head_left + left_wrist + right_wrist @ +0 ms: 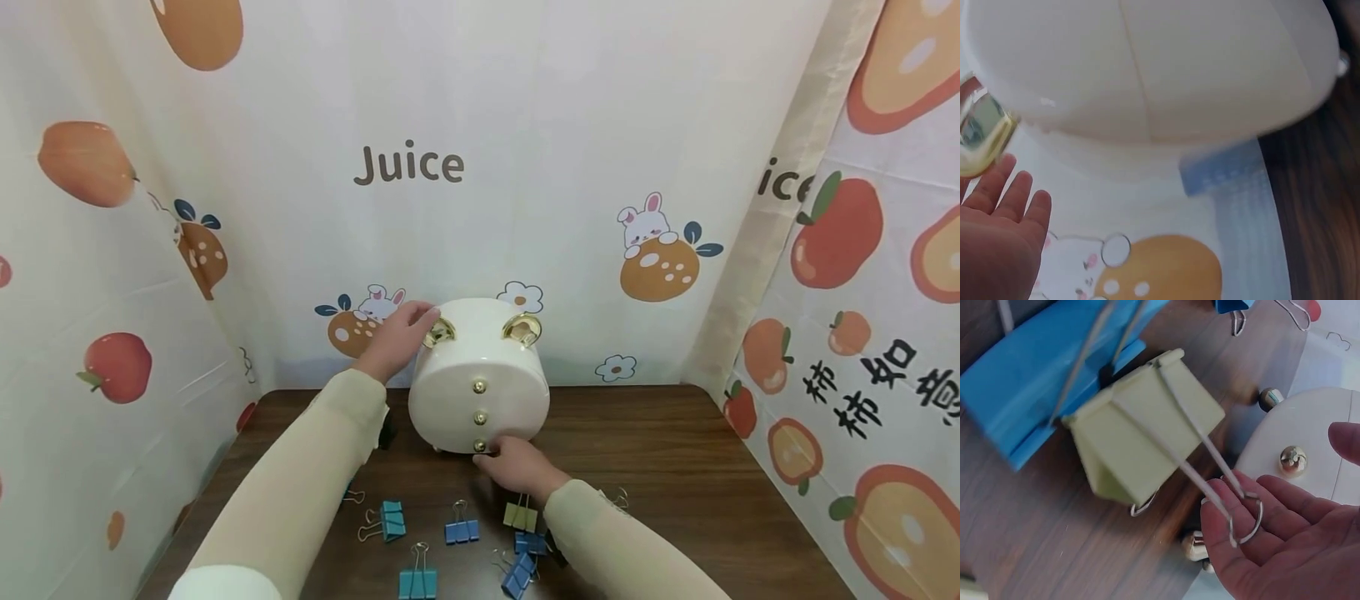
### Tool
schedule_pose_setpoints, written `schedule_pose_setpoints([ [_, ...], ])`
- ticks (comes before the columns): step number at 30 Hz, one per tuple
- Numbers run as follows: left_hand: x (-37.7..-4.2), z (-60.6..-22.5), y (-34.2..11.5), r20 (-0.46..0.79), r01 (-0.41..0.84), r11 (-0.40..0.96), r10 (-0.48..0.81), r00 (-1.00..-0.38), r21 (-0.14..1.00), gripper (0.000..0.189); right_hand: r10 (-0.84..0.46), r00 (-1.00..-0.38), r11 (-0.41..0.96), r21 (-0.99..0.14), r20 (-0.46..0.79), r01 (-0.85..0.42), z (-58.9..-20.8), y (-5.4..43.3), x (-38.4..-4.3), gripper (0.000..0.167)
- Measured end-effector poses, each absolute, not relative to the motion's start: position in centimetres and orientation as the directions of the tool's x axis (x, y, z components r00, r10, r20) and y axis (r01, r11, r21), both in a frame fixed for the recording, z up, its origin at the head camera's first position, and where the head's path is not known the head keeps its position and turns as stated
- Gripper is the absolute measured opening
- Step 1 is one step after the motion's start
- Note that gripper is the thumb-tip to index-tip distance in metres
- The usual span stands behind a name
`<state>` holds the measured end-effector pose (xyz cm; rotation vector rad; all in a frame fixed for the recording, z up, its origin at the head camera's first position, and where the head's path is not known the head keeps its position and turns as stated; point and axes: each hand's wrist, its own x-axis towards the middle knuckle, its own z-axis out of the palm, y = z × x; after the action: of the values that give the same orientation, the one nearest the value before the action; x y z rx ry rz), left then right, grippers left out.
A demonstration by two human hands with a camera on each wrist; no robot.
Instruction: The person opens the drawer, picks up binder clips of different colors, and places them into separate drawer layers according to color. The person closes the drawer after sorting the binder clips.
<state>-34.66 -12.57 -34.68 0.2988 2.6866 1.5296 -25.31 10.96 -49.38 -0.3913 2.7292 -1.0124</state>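
Observation:
A white rounded case (477, 367) with gold ring handles on top and three gold knobs down its front stands near the table's back edge. Seams on it show in both wrist views. My left hand (401, 337) is at its upper left, fingers extended beside the left ring handle (988, 140); whether they touch is unclear. Low at its front, my right hand (517, 465) has loose fingers by the bottom knob (1293, 460), and contact cannot be told. A yellow-green binder clip (1147, 425) lies close by, its wire handle overlapping those fingers in the right wrist view.
Several blue and teal binder clips lie on the dark wooden table (637, 450), among them a teal clip (393, 522) and a blue clip (461, 532). A fruit-printed curtain (555, 208) hangs directly behind the case. A blurred blue object (1222, 165) shows behind it.

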Motion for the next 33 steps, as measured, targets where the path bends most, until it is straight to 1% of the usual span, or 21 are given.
schedule_pose_setpoints([
  [7,-35.5,-35.0,-10.7,0.047,0.112,0.471,0.148,-0.988,0.875,0.043,-0.301,-0.950,0.711,-0.684,-0.085,-0.164,-49.7,10.0,-25.4,0.034],
  [12,-35.6,-35.2,-10.2,0.057,0.098,0.476,0.099,-0.993,0.874,0.040,-0.258,-0.963,0.716,-0.684,-0.076,-0.138,-50.0,9.5,-25.6,0.043],
  [21,-35.3,-35.1,-9.9,0.123,0.159,0.567,0.101,-0.987,0.809,0.040,-0.168,-0.982,0.763,-0.642,-0.084,-0.075,-49.9,8.6,-26.2,0.051],
  [28,-35.7,-35.1,-9.9,0.115,0.155,0.590,0.104,-0.988,0.792,0.039,-0.082,-0.991,0.806,-0.593,-0.102,-0.006,-49.9,8.3,-26.7,0.051],
  [33,-35.8,-35.2,-9.9,0.113,0.153,0.598,0.104,-0.988,0.786,0.039,-0.062,-0.994,0.816,-0.578,-0.089,0.001,-50.2,8.3,-27.0,0.050],
])
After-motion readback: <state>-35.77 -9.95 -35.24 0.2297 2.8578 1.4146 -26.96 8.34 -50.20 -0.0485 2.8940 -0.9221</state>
